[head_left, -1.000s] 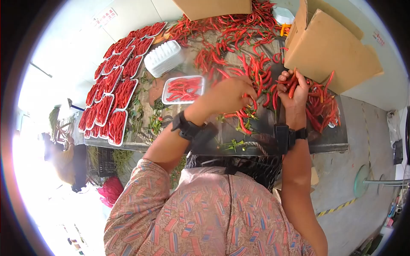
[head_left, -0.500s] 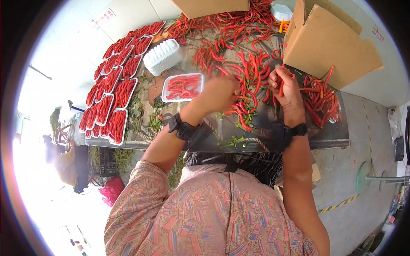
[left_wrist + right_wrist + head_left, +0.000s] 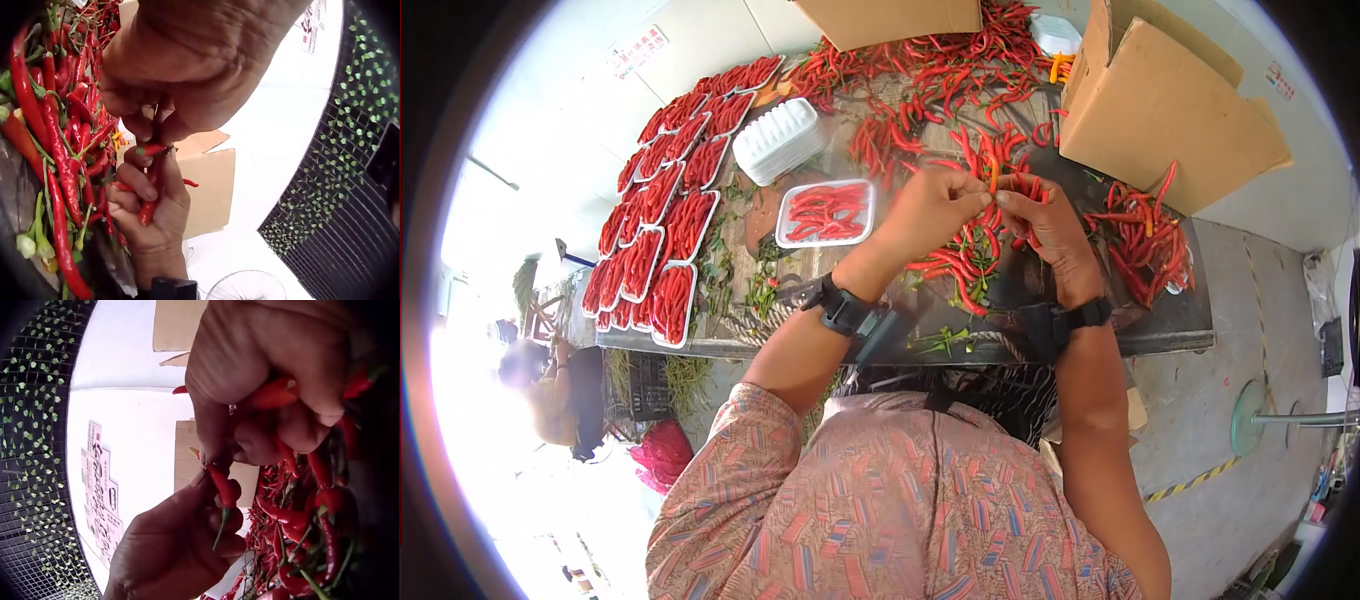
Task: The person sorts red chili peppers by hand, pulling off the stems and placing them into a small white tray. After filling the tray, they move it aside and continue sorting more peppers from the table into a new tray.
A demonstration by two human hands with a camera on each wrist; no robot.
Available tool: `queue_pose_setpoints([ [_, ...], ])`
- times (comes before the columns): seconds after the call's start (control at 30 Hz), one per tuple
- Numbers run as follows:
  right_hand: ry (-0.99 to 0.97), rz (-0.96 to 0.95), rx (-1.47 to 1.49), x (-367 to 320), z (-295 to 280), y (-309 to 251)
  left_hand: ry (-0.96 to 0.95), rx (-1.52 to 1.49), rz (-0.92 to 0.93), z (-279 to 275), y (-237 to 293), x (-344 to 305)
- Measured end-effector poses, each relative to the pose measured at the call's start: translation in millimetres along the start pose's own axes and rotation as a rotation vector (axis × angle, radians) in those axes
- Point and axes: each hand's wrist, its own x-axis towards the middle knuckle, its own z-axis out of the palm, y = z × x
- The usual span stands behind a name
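My left hand [image 3: 930,210] and right hand [image 3: 1048,225] meet fingertip to fingertip over the chili pile. Between them the left thumb and fingers pinch a red chili [image 3: 220,486] whose green stem hangs down in the right wrist view. Other red chilies [image 3: 272,395] are gripped in the curled fingers of the right hand; one [image 3: 149,209] shows against its palm in the left wrist view. Loose red chilies [image 3: 955,262] with green stems lie just below the hands. Left of them stands a white foam tray [image 3: 784,238] partly filled with chilies.
Rows of filled chili trays [image 3: 672,300] cover the table's left side, beside a stack of white trays [image 3: 775,145]. A cardboard box [image 3: 1170,120] stands at the back right, with another chili heap [image 3: 1145,240] before it. Green stem scraps [image 3: 945,338] lie near the front edge.
My right hand, still holding chilies, has moved left. The left hand drew back from the pile, then came up to meet the right hand's fingertips.
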Motion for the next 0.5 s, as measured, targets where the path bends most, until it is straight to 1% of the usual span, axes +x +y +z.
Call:
queue_pose_setpoints([
  [0.13, -0.008, -0.04, -0.031, 0, 1, -1, 0.027, 0.098, 0.018, -2, 2, 1],
  [0.27, 0.009, -0.05, -0.037, -1, 2, -1, 0.01, 0.078, -0.013, 0, -5, 1],
  [0.33, -0.019, -0.076, 0.083, 3, -6, 2, -0.043, 0.046, -0.047, 3, -8, -2],
  [0.37, -0.017, -0.073, 0.084, 5, -8, 5, -0.046, 0.045, -0.05, 2, -11, -2],
  [0.43, 0.052, -0.148, 0.122, 7, -8, 9, -0.178, 0.02, -0.102, -2, -14, -3],
  [0.5, 0.045, -0.132, 0.153, 7, -8, 8, -0.171, -0.006, -0.1, -1, -12, -4],
])
